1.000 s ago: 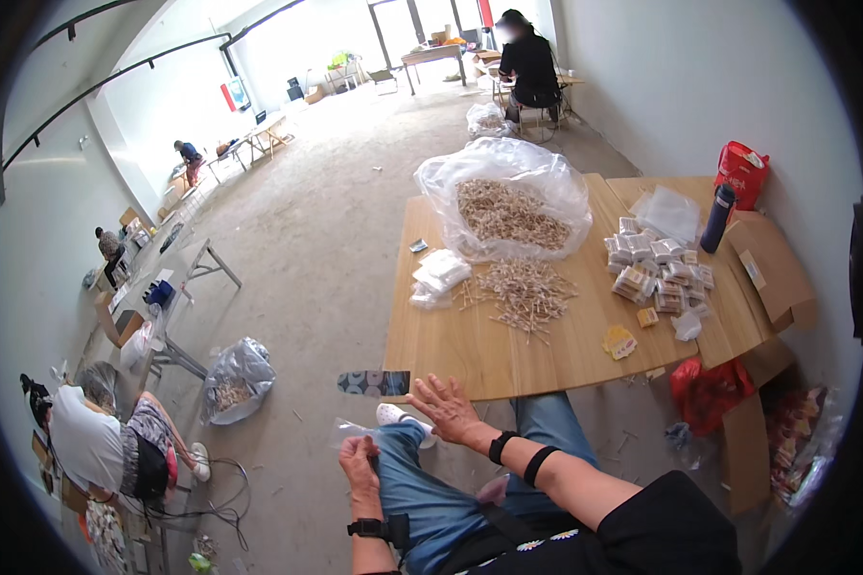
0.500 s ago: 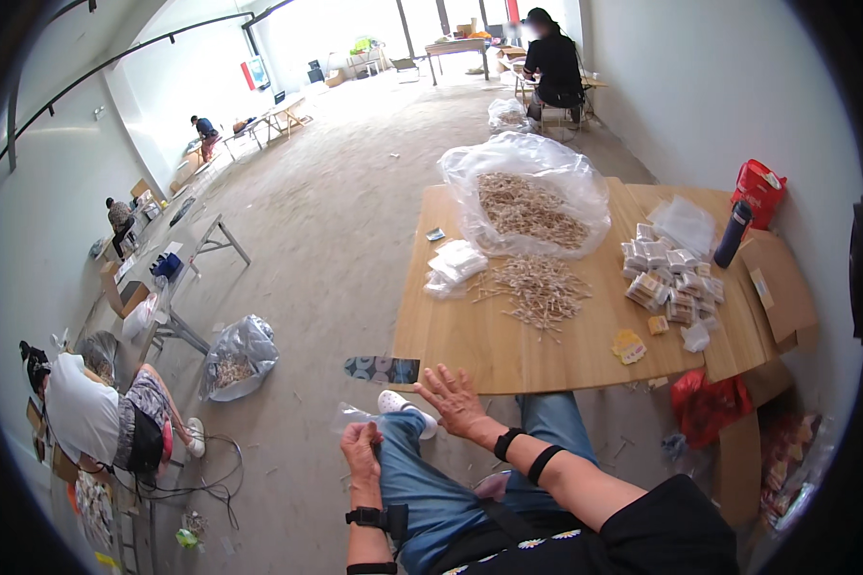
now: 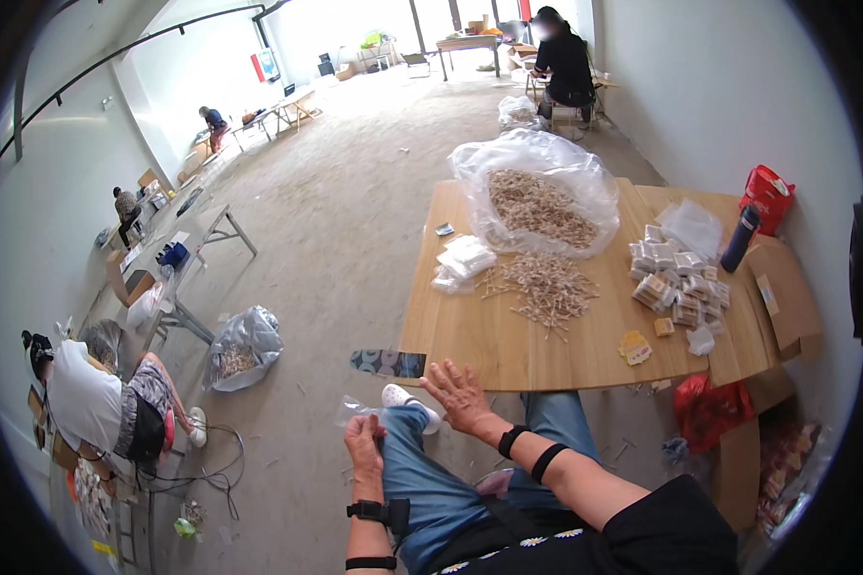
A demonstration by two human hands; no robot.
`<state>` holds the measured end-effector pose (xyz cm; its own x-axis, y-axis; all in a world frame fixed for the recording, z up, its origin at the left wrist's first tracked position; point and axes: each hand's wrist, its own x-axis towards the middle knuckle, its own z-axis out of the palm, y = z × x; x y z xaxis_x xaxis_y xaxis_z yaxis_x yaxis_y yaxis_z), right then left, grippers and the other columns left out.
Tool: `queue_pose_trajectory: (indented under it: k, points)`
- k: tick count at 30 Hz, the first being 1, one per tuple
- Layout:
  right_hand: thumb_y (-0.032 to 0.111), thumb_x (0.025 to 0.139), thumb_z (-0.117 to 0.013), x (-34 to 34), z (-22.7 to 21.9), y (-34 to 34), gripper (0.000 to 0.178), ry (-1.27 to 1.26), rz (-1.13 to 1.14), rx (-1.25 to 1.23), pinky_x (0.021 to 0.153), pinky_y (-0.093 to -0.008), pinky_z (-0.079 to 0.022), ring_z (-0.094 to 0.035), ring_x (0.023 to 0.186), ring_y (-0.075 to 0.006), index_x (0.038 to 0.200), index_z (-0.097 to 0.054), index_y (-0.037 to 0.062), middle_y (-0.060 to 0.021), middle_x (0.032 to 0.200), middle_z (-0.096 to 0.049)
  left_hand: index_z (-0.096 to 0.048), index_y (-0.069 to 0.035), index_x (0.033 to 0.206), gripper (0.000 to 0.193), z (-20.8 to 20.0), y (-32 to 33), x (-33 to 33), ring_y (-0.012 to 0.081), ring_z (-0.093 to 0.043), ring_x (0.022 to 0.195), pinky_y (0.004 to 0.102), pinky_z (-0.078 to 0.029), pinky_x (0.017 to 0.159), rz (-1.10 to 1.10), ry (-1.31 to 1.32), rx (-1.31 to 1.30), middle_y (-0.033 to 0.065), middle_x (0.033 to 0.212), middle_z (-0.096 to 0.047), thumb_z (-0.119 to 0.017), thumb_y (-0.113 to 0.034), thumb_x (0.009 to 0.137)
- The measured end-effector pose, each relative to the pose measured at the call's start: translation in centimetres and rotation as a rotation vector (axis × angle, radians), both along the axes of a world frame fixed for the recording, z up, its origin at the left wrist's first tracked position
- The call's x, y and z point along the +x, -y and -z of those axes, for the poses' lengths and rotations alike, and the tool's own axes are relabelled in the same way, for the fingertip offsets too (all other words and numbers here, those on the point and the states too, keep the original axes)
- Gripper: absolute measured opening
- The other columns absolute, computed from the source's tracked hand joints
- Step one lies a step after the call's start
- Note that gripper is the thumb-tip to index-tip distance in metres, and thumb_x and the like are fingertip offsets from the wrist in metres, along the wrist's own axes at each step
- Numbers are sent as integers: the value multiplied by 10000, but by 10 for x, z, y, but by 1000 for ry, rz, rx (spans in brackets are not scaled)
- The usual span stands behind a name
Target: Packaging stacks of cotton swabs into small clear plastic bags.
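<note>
My left hand [image 3: 364, 447] is closed above my left thigh, pinching a small clear plastic bag [image 3: 353, 412] that sticks up past the fingertips. With fingers spread and nothing in it, my right hand [image 3: 462, 399] is at the near edge of the wooden table [image 3: 470, 331]. A dark patterned flat piece [image 3: 387, 363] lies at the table's near left corner, just beyond my hands. Farther in is a loose heap of cotton swabs [image 3: 545, 292], spilling from a large clear plastic sack [image 3: 599, 187]. A stack of clear empty-looking bags [image 3: 465, 261] lies left of the heap.
Filled swab packets [image 3: 681, 278], a yellow card [image 3: 634, 348], a dark bottle [image 3: 739, 238] and a red bag [image 3: 766, 199] are at the table's right. Cardboard boxes [image 3: 781, 292] stand beside it. A co-worker in white [image 3: 86, 402] sits left, near a sack [image 3: 243, 347].
The whole view has shifted slightly to the right. Both hands keep nearly the same pose, the left still pinching the plastic bag.
</note>
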<state>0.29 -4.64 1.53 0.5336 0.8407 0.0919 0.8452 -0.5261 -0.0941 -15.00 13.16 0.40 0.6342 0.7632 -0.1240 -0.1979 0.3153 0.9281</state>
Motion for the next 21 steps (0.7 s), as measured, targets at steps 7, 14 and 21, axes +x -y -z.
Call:
queue_pose_trajectory:
  k: [7, 14, 21]
  points:
    - [302, 763, -741, -1, -6, 0, 925, -33, -6, -19, 1176, -577, -106, -141, 1497, -316, 1543, -245, 289, -65, 1609, -213, -585, -99, 812, 197, 3, -3, -1, 105, -563, 571, 259, -504, 567, -7, 2, 4, -3, 667, -589, -738, -194, 890]
    - [269, 793, -699, 1, -1, -2, 878, -44, -23, -7, 1181, -570, -110, -155, 1494, -322, 1544, -244, 298, -67, 1610, -216, -602, -84, 810, 172, 1, -2, -1, 98, -567, 599, 251, -493, 584, -23, 12, -6, 2, 686, -602, -732, -161, 891]
    - [218, 772, -728, 1, -6, 1, 902, -87, -12, 27, 1171, -582, -135, -149, 1495, -327, 1539, -261, 297, -65, 1614, -199, -635, -56, 904, 147, 3, 0, -1, 133, -627, 662, 268, -537, 652, 39, 3, -3, 32, 759, -652, -748, -143, 870]
